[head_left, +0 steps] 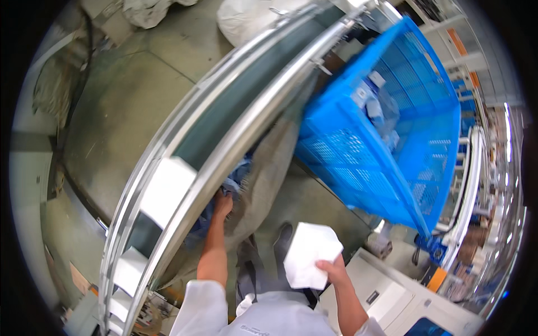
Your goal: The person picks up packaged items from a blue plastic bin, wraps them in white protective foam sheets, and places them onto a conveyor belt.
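A white, flat-sided packet [310,252] is in my right hand [335,270], its thumb lying across the packet's face. My left hand [223,205] reaches down beside the conveyor, into the mouth of a large grey-beige sack [268,173]. Its fingers close on crumpled blue material [231,186], perhaps thin plastic film; the fingertips are partly hidden. On the green conveyor belt [224,115] to my left rests a white block-shaped packet [167,190]. Nearer to me on the belt lie several more, among them a white packet [130,271].
A big blue perforated crate [358,162] stands tilted in view at the right, with blue-and-white packages [370,101] inside. The conveyor's metal rail [246,134] runs between the sack and the belt. A pale machine cabinet [392,291] is close by my right arm.
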`<state>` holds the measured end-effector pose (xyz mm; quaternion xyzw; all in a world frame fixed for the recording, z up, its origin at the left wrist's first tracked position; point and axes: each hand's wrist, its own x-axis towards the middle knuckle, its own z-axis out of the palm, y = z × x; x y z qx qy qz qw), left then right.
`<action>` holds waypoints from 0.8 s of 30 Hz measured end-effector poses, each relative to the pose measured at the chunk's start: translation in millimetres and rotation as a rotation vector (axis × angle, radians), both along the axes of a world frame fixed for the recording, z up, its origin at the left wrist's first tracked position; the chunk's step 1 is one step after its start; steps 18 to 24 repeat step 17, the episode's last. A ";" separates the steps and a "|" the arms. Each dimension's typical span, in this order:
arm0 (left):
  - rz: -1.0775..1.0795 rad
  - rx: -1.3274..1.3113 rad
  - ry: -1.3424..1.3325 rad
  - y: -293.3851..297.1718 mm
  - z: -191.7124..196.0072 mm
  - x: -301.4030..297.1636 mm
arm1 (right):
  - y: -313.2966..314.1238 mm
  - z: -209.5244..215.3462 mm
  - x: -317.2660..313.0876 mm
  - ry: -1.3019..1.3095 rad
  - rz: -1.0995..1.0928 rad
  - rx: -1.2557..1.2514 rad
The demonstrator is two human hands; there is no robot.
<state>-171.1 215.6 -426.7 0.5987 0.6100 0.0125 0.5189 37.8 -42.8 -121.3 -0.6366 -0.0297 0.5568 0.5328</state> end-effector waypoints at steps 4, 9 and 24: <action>0.168 0.005 -0.507 -57.1 245.4 18.6 | 48.8 22.0 16.7 -0.015 0.186 0.203; 0.030 -0.100 -1.022 -150.2 323.6 78.1 | 48.3 44.1 18.9 -0.027 0.225 0.286; -0.121 -0.111 -0.889 -196.8 401.9 95.7 | -15.1 121.2 104.7 -0.236 0.925 0.399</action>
